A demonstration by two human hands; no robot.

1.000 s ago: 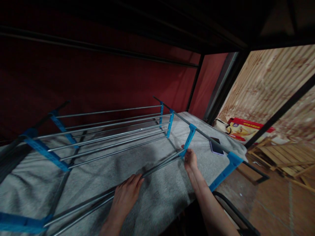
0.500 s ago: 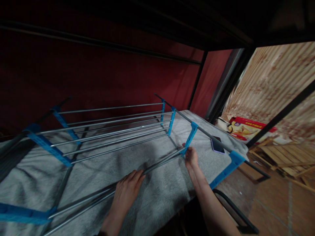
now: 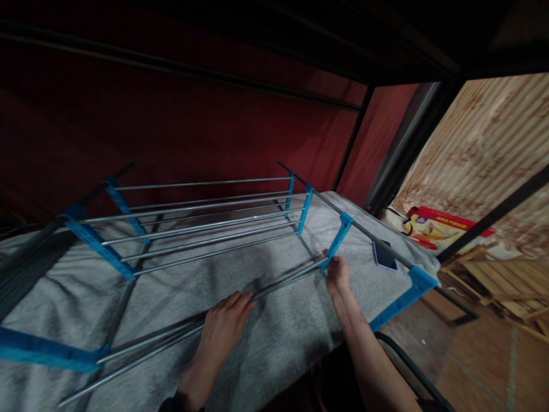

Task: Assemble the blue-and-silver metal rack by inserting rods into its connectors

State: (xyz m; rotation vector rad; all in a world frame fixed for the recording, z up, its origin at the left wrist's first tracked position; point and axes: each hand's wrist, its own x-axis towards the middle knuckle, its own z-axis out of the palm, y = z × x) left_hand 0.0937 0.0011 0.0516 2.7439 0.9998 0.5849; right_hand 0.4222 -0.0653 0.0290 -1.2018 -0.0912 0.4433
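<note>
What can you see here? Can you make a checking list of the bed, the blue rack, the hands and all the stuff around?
Surface: grey fuzzy blanket on a bunk, under a dark upper frame.
Job's things: rack of silver rods and blue brackets, lying on the blanket.
Clutter: phone by the blanket's right edge.
Hands: left hand rests on the near rods; right hand at the rods' end by a bracket.
Cables: nothing seen.
Surroundings: red wall behind; red box and wooden slats on the floor.
</note>
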